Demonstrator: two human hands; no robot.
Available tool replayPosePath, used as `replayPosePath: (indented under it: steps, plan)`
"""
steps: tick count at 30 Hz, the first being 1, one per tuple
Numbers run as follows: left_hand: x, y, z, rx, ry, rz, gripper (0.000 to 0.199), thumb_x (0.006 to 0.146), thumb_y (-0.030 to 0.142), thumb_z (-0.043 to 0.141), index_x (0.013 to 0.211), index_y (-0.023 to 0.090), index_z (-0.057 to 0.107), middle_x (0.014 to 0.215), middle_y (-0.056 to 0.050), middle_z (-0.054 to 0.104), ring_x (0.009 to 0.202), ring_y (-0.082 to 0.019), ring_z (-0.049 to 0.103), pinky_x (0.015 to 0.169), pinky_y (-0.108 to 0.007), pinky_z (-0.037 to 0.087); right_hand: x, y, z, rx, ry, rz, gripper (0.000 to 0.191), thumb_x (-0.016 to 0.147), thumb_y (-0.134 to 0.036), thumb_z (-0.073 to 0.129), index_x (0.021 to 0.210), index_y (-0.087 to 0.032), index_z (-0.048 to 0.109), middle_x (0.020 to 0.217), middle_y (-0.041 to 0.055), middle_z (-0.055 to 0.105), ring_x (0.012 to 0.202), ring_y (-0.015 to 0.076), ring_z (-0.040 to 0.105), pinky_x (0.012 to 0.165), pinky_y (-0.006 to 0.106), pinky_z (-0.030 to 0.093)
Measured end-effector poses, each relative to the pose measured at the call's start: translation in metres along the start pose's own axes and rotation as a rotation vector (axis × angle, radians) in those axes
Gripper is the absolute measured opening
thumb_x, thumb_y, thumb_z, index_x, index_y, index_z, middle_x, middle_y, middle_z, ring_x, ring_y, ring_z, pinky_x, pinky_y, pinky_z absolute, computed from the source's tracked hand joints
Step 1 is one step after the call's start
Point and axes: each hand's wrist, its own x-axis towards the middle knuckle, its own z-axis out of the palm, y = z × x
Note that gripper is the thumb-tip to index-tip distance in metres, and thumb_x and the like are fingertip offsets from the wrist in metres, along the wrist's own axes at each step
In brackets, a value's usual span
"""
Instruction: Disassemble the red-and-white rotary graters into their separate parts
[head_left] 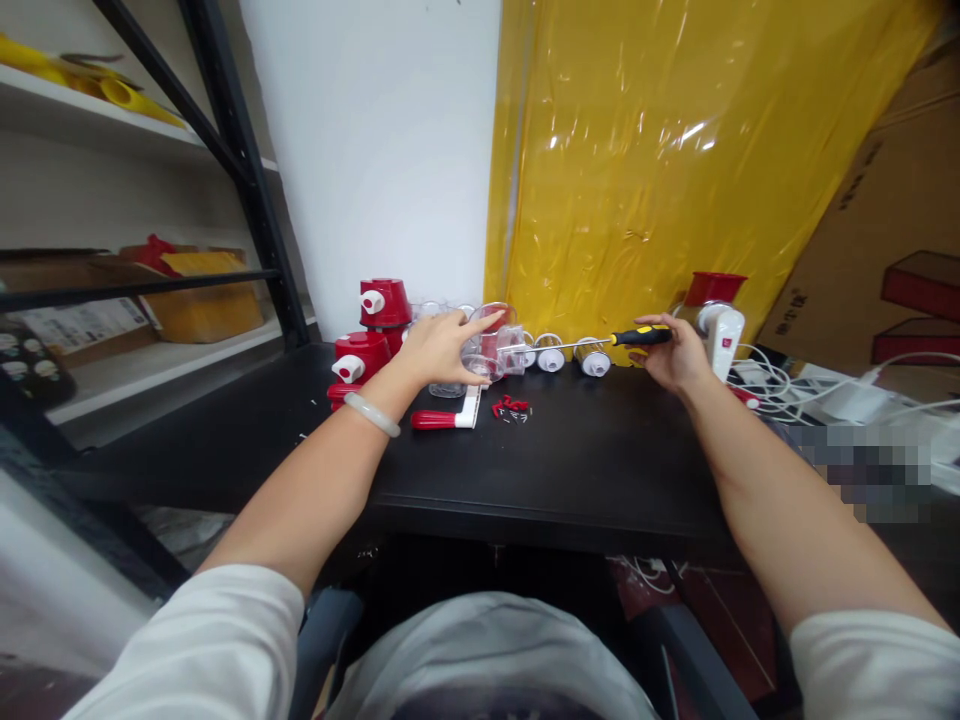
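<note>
In my left hand (444, 345) is a clear plastic container (487, 352), lying on its side with its narrower end facing right. My right hand (673, 355) grips a screwdriver (637, 337) by its black and yellow handle. The metal shaft points left and its tip meets the container's right end; whether it sits on a screw I cannot tell. Just below the container lies a crank handle (442, 420) with a red grip and white arm. Beside it is a small pile of red parts (510, 404) with several screws (514, 418).
Red housings with white knobs (361, 358) stand stacked at the left. Several white-ended cylinders (592, 358) line the back of the black table (480, 480). At the right are a red and white appliance (722, 335) and tangled white cables (795, 385). Shelves (135, 370) stand far left.
</note>
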Motion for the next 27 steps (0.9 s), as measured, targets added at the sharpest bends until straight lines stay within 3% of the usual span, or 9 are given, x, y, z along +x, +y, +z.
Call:
replayPosePath:
  steps: [3,5,8,10,14,16,19,22,27]
  plan:
    - [0.000,-0.001,0.001,0.002,0.000,0.006,0.104,0.067,0.076,0.067,0.155,0.035,0.029,0.110,-0.012,0.058,0.097,-0.032,0.054,0.079,-0.036,0.036,0.005,0.006,-0.001,-0.099,0.060,-0.066,0.040,0.078,-0.058,0.066,0.067,-0.021,0.055,0.046,-0.0050,0.045,0.035,0.0100,0.040,0.035,0.022,0.033]
    - [0.001,-0.002,0.002,0.001,-0.001,0.009,0.106,0.067,0.077,0.067,0.156,0.035,0.028,0.110,-0.012,0.058,0.097,-0.032,0.054,0.079,-0.036,0.036,0.007,0.009,-0.003,-0.138,0.047,-0.110,0.034,0.076,-0.050,0.072,0.067,-0.021,0.056,0.043,-0.0078,0.039,0.033,0.0073,0.032,0.034,0.020,0.029]
    - [0.001,-0.002,0.002,0.007,0.000,0.017,0.107,0.066,0.078,0.066,0.156,0.035,0.027,0.109,-0.012,0.058,0.096,-0.032,0.055,0.077,-0.036,0.035,0.005,0.010,-0.004,-0.080,0.009,-0.095,0.017,0.068,-0.031,0.074,0.073,-0.021,0.061,0.054,-0.0059,0.051,0.040,0.0077,0.042,0.039,0.020,0.038]
    - [0.001,-0.002,0.002,0.011,0.001,0.022,0.106,0.066,0.079,0.066,0.155,0.035,0.028,0.108,-0.012,0.058,0.095,-0.032,0.055,0.076,-0.036,0.035,0.001,0.008,-0.004,-0.005,-0.015,-0.055,0.017,0.062,-0.024,0.071,0.077,-0.022,0.062,0.064,-0.0042,0.058,0.050,0.0108,0.054,0.044,0.022,0.045]
    - [0.001,-0.002,0.002,0.009,0.001,0.027,0.106,0.066,0.078,0.066,0.155,0.036,0.028,0.110,-0.012,0.058,0.095,-0.031,0.054,0.076,-0.035,0.034,0.000,0.005,-0.004,0.035,-0.063,-0.030,0.015,0.065,-0.029,0.067,0.077,-0.023,0.062,0.069,-0.0024,0.062,0.060,0.0150,0.062,0.049,0.026,0.050]
    - [0.001,-0.002,0.002,0.007,0.005,0.036,0.106,0.067,0.079,0.065,0.156,0.035,0.027,0.109,-0.011,0.058,0.094,-0.031,0.054,0.076,-0.035,0.033,0.004,0.006,-0.006,-0.010,-0.044,-0.049,0.023,0.073,-0.044,0.064,0.075,-0.022,0.062,0.067,0.0000,0.063,0.057,0.0154,0.061,0.046,0.026,0.048]
    - [0.001,-0.003,0.003,0.013,0.013,0.056,0.106,0.068,0.080,0.063,0.156,0.035,0.026,0.107,-0.011,0.058,0.093,-0.030,0.053,0.075,-0.034,0.031,0.013,0.013,-0.011,-0.176,0.035,-0.131,0.044,0.078,-0.063,0.060,0.069,-0.020,0.062,0.053,0.0000,0.055,0.040,0.0113,0.048,0.035,0.022,0.036]
    - [0.002,-0.004,0.003,0.023,0.018,0.064,0.106,0.068,0.078,0.064,0.156,0.034,0.025,0.106,-0.010,0.058,0.092,-0.028,0.052,0.075,-0.034,0.030,0.020,0.020,-0.015,-0.296,0.107,-0.220,0.040,0.074,-0.057,0.071,0.067,-0.019,0.061,0.047,-0.0034,0.048,0.034,0.0075,0.037,0.032,0.020,0.026]
    - [0.002,-0.002,0.001,0.026,0.046,0.050,0.105,0.068,0.074,0.068,0.156,0.034,0.026,0.107,-0.010,0.058,0.091,-0.028,0.050,0.075,-0.034,0.029,0.019,0.021,-0.010,-0.183,0.116,-0.234,0.024,0.067,-0.038,0.076,0.067,-0.020,0.061,0.061,-0.0025,0.054,0.046,0.0073,0.046,0.038,0.019,0.034]
